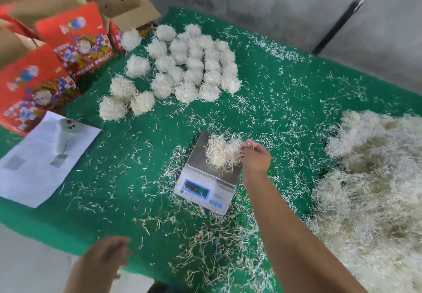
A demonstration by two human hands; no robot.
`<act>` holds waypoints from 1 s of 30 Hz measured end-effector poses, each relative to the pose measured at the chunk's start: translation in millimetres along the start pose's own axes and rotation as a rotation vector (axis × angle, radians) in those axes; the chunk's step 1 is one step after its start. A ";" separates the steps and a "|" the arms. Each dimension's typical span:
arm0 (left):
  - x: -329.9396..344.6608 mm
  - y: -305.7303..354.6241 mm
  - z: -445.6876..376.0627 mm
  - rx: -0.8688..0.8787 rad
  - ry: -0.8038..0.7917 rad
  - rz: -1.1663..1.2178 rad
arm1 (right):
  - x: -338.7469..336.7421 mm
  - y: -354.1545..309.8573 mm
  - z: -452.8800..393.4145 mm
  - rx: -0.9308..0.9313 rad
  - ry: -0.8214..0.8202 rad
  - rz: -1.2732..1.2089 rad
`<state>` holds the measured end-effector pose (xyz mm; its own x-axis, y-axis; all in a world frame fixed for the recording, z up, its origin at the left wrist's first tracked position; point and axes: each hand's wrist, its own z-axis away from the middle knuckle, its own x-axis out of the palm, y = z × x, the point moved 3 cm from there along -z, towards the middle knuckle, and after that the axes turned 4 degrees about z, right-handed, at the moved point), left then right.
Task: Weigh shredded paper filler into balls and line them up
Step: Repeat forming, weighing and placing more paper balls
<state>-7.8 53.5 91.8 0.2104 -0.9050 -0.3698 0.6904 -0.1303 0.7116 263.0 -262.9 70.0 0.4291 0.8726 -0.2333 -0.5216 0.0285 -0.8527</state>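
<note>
A loose clump of shredded paper filler [222, 153] sits on the steel pan of a small digital scale [206, 174], where the right hand [254, 158] reaches in from the right, its fingers curled into the clump's right edge and pinching strands. The scale stands near the middle of a green mat [285, 82] that covers the table, its blue-framed display facing the person; the digits are too blurred to read. The left hand [106, 255] hovers low over the mat's near edge, blurred, with fingers loosely extended and holding nothing.

Beyond the scale, finished paper balls [194, 64] lie packed in tight rows, touching one another, with several more set loosely to their left. A large heap of loose filler [370, 190] fills the right side of the mat, well apart from the rows. Stray strands are scattered across the green surface, thickest just around the scale and in front of it.

At far left, red printed cartons [75, 41] stand with brown flaps open, one marked "FRESH FRUIT". A white sheet of paper [43, 158] lies flat in front of them, with a pale, blurred object resting on it.
</note>
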 end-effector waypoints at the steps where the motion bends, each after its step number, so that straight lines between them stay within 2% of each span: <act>1: -7.5 -7.5 -0.4 -0.054 -0.033 0.060 | 5.0 5.4 -10.1 -0.026 -0.024 0.103; 3: -16.4 -18.6 3.8 -0.151 -0.226 0.107 | 7.9 16.9 -22.0 -0.028 -0.062 0.357; 4: -18.9 -21.5 8.8 -0.150 -0.268 0.067 | 6.3 23.3 -26.1 -0.024 -0.046 0.443; 8: -35.4 -21.5 17.0 -0.271 -0.151 0.264 | 1.4 40.9 -29.0 -0.176 -0.068 0.542; 11: -37.9 -24.5 17.6 -0.322 -0.156 0.262 | -12.8 41.4 -25.7 -0.308 -0.071 0.571; 13: -34.5 -22.9 12.5 -0.249 -0.138 0.145 | -33.5 39.9 -31.0 -0.334 -0.018 0.566; 14: -34.9 -23.6 6.8 -0.215 -0.065 0.089 | -47.7 41.1 -35.7 -0.339 0.026 0.595; 15: -33.3 -25.9 3.8 -0.187 0.000 0.045 | -63.9 43.6 -39.5 -0.336 0.076 0.646; 18: -27.8 -23.8 -5.4 -0.146 0.032 0.010 | -115.7 61.0 -51.3 -0.253 0.208 0.862; 21: -15.6 -22.8 -16.6 -0.139 -0.006 -0.024 | -169.7 92.5 -56.7 -0.018 0.280 1.032; 24: -4.1 -17.9 -16.6 -0.101 -0.044 -0.069 | -213.9 128.8 -52.2 0.180 0.278 1.242; 27: 8.3 -12.3 -17.8 -0.090 -0.100 -0.137 | -235.4 148.5 -40.8 0.143 0.270 1.155; 30: 20.5 -6.3 -20.3 -0.045 -0.172 -0.239 | -235.8 150.2 -24.7 -0.020 0.263 1.075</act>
<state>6.2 43.9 67.6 -0.0794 -0.9069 -0.4138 0.7370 -0.3330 0.5883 101.6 -476.4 -14.5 -0.0958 0.3072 -0.9468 -0.7056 -0.6919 -0.1531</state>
